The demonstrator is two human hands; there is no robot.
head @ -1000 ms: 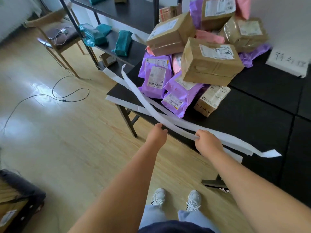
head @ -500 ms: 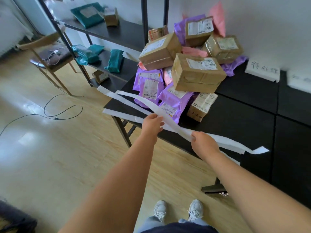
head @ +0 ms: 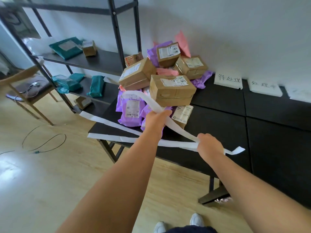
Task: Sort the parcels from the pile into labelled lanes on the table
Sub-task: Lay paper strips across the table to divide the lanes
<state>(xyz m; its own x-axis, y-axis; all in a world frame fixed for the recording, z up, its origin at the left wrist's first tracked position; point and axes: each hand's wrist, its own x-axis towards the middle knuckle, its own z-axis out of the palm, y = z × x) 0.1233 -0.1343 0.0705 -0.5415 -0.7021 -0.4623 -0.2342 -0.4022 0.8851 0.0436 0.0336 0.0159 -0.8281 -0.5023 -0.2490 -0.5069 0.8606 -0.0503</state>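
Head view, item list. Entry 1, my left hand (head: 157,121): fingers curled tight round a white strip (head: 181,128), bunched at the front of the parcel pile (head: 171,91). Entry 2, my right hand (head: 209,145): fingers closed round the same strip near the front edge of the table (head: 218,125), its tail sticking out beyond. Purpose, my guess: strips divide lanes, so I stretch 1 between 2 hands to lay it. Parcels: brown boxes and purple mailers (head: 131,111), heaped at the table's left end, none in a lane yet. Writing: 3 white cards by the wall; card 1 (head: 228,79) reads 待处理, card 2 (head: 265,87) 处理中, card 3 (head: 300,94) illegible. Parcel labels too small to read.
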